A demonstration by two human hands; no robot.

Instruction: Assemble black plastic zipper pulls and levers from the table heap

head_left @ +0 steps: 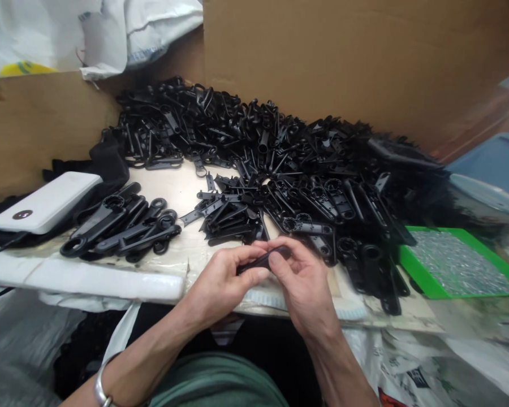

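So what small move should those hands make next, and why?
Perhaps lift the right hand's thumb slightly off the slim black plastic part for a look, while the left hand keeps its grip: fingers and thumbs now cover much of it.

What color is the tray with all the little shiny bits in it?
The tray is bright green; the head view shows it.

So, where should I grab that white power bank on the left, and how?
I'd grip the white power bank by its two long sides, towards the far end, coming from above. It's a flat slab lying face up, so fingers and thumb can likely span its width, and the black cable leaves from the near end.
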